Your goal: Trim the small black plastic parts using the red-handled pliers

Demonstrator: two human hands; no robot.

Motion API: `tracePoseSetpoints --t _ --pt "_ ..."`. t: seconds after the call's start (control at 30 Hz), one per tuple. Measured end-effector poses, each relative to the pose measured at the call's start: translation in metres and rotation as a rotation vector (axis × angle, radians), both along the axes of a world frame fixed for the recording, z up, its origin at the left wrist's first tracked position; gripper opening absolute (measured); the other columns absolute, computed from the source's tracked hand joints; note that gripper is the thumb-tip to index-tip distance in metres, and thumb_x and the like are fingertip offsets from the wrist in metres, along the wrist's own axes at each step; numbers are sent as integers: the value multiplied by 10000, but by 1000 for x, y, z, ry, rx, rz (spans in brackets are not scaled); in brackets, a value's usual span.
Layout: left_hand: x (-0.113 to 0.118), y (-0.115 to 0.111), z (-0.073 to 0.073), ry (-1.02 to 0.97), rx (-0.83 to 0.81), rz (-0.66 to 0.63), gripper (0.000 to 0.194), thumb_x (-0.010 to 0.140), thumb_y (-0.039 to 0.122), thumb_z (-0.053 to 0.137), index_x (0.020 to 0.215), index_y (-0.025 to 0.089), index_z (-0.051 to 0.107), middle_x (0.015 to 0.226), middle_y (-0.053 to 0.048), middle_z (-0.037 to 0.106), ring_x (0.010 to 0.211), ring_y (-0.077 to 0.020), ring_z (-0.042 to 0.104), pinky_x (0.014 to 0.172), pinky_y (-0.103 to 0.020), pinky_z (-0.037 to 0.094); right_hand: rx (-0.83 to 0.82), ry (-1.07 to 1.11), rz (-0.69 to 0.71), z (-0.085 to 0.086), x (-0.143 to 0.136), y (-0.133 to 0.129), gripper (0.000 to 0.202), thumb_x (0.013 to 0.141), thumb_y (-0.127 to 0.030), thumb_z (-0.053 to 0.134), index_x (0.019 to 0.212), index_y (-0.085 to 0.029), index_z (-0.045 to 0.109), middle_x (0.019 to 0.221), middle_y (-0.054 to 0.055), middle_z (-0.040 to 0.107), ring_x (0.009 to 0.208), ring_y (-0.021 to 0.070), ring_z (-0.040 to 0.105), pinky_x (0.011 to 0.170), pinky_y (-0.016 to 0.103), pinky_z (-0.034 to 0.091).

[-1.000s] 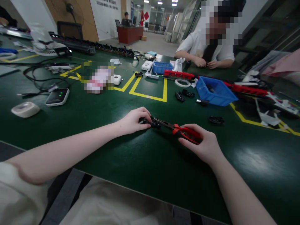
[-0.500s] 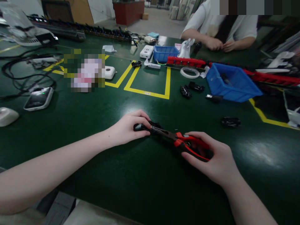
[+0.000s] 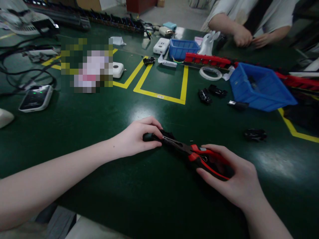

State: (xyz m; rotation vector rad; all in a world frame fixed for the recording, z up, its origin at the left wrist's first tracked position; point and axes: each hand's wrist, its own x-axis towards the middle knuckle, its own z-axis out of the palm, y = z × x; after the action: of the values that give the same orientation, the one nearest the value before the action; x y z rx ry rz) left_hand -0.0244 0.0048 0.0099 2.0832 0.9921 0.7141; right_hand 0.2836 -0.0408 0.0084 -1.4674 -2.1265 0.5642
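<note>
My left hand (image 3: 139,137) pinches a small black part (image 3: 149,137) low over the green table, its fingertips near the plier tips. My right hand (image 3: 234,176) is wrapped round the handles of red-and-black long-nose pliers (image 3: 196,154). The plier jaws point left and meet the black part beside my left fingertips. Whether the jaws grip something there is too dark to tell. A tiny light sliver (image 3: 191,140) lies just above the pliers.
Right of centre, a blue bin (image 3: 261,89) stands near black parts (image 3: 204,96) and a tape roll (image 3: 210,73). Another blue bin (image 3: 183,49) is behind. A white device (image 3: 36,98) and cables are at left. Across the table a person's hands (image 3: 243,36) work.
The view has shifted slightly, so the table objects sit differently in the picture. My right hand and the pliers appear a little lower and further right. Both hands keep their holds.
</note>
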Motion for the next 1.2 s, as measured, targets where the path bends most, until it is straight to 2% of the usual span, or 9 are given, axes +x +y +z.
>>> tracePoseSetpoints --t 0.4,0.7,0.97,1.2 --pt "0 1 1 -29 -50 -12 107 880 220 692 985 212 710 1180 -51 610 1100 -206 621 971 -371 535 -4 20 -61 -1 -4 -2 430 758 -471 720 1151 -314 641 1029 63 727 739 250 689 518 337 516" --pt "0 1 2 -22 -41 -39 118 883 203 685 998 202 713 1185 -59 613 1111 -205 608 990 -376 515 -41 21 -48 0 -6 -2 423 772 -490 715 1143 -304 633 984 50 721 685 218 664 529 326 518" --pt "1 1 1 -27 -27 -46 110 879 200 687 983 193 722 1166 -61 625 1094 -202 609 973 -363 509 -52 41 -43 0 -5 -2 414 770 -452 710 1140 -282 636 994 52 720 751 227 680 559 313 521" --pt "1 2 1 6 3 -61 98 877 196 686 965 175 724 1134 -58 631 1075 -194 610 957 -340 497 -38 -2 -32 0 -6 -1 431 767 -465 711 1142 -266 639 943 39 720 689 206 655 584 324 514"
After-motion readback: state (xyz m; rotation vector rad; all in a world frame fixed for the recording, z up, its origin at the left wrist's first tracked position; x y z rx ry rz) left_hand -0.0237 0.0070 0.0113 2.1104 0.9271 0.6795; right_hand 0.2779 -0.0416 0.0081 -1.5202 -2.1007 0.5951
